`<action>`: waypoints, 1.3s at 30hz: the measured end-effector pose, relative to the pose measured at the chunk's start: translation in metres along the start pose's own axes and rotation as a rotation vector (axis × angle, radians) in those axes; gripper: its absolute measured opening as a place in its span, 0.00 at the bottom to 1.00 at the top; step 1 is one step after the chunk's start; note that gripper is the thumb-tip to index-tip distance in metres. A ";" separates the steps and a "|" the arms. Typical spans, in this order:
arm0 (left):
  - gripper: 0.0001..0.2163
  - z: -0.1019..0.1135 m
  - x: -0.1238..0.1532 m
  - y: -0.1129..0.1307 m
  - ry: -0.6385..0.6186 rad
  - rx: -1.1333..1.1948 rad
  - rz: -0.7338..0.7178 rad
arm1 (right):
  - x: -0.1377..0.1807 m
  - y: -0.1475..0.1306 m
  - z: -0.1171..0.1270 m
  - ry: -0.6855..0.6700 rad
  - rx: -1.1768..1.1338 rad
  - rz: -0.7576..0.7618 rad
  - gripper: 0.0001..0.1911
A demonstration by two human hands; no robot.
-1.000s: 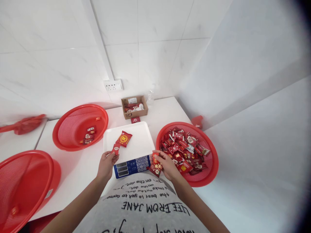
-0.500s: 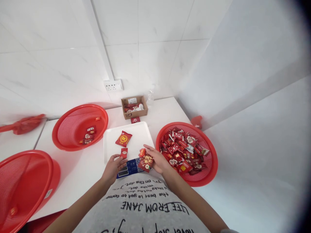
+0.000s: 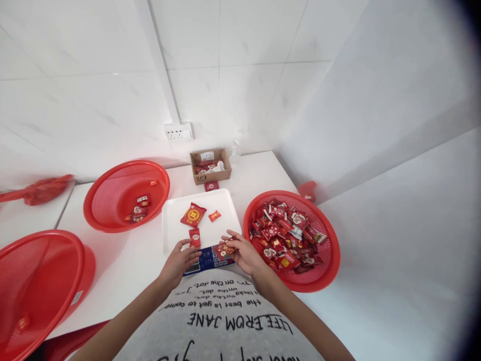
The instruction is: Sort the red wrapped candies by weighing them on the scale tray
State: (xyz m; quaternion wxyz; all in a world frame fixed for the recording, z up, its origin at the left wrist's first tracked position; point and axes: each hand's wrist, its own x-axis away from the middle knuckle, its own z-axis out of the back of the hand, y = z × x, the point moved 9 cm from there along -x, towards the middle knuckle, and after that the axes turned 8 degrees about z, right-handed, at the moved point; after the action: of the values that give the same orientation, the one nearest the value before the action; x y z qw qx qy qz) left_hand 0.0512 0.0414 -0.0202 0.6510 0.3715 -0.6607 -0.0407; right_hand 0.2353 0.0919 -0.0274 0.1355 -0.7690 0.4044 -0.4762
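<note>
A white scale tray (image 3: 176,235) carries a larger red-and-gold packet (image 3: 193,215), a small red packet (image 3: 214,216) and another small red packet (image 3: 194,236) near its front edge. My left hand (image 3: 179,261) rests just below that front packet, fingers apart and holding nothing. My right hand (image 3: 242,254) is over the scale's blue keypad (image 3: 206,259), its fingers closed on a few red packets (image 3: 224,248). To the right of it stands a red mesh basket (image 3: 326,268) full of red packets.
A red basket (image 3: 112,183) at the back left holds a few packets. A large red basket (image 3: 45,281) sits at the near left. A cardboard box (image 3: 210,175) stands against the tiled wall below a socket (image 3: 179,132). A red bag (image 3: 37,189) lies far left.
My left hand set its small packet on the tray's front edge and let go. My right hand moved left over the keypad, and one more small packet now lies mid-tray.
</note>
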 end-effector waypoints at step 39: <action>0.12 -0.054 0.006 0.006 -0.287 -0.299 -0.107 | 0.012 -0.003 -0.024 -0.279 0.588 0.208 0.16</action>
State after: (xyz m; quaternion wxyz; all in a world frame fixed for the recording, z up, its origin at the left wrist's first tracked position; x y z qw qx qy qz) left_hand 0.0979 0.0660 -0.0043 0.5952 0.2957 -0.7124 -0.2253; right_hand 0.2191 0.0888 -0.0063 0.4534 -0.7092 0.3036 -0.4464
